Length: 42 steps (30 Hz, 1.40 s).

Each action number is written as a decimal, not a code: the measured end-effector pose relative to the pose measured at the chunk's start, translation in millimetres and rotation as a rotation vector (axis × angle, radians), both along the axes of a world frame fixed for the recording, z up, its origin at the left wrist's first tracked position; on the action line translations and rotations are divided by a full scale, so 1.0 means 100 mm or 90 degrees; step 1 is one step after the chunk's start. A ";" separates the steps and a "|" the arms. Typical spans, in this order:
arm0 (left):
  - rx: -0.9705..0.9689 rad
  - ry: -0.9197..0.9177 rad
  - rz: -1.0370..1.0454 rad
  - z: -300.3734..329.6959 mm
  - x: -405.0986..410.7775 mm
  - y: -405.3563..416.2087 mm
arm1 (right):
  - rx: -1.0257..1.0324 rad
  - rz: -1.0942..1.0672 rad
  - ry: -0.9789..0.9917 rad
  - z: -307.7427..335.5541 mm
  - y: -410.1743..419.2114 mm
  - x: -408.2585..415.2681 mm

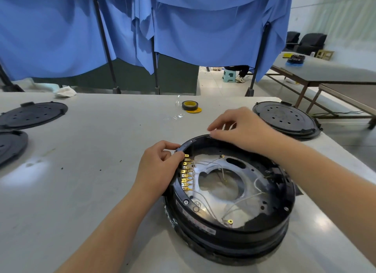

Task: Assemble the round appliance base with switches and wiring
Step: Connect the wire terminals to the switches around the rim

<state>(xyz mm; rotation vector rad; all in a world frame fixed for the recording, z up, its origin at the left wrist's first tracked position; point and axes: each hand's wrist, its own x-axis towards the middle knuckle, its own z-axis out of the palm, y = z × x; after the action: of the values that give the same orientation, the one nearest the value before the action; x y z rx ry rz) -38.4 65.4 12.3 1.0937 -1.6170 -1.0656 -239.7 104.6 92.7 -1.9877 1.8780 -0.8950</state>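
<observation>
A round black appliance base [230,232] lies open side up at the table's near right, stacked on another black ring. Inside lie a silver plate with a central hole, thin white wires [205,199] and a row of gold terminals [186,174] along the left inner wall. My left hand [157,167] grips the base's left rim, thumb and fingertips curled at the top of the terminal row. My right hand [242,126] reaches over the far rim, its fingertips pinching the rim's top edge [210,133].
Black perforated round covers lie at the far left [33,114], the near left [10,144] and the far right [284,118]. A tape roll [189,106] sits mid-table beside clear film. Blue curtains hang behind; a second table [325,73] stands at the right.
</observation>
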 end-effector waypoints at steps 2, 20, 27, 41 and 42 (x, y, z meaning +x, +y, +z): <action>0.002 0.005 -0.002 -0.01 0.00 0.00 | 0.005 -0.056 0.005 0.03 -0.11 -0.23; -0.007 0.028 -0.006 -0.09 0.01 -0.02 | 0.149 -0.162 0.200 -0.67 -0.94 -0.96; -0.006 0.019 -0.008 -0.07 0.02 0.00 | 0.211 -0.174 0.183 -0.59 -0.90 -0.91; -0.002 0.021 -0.005 -0.05 0.02 -0.01 | 0.017 -0.175 -0.033 -0.18 -0.63 -0.74; -0.003 0.019 -0.005 -0.05 0.02 0.00 | 0.014 -0.166 -0.062 -0.12 -0.57 -0.67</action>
<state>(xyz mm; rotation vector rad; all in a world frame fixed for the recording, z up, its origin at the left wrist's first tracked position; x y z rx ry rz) -36.6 64.9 7.2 1.0635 -1.6002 -1.0777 -306.4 47.5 81.2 -1.6781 2.1129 -1.0125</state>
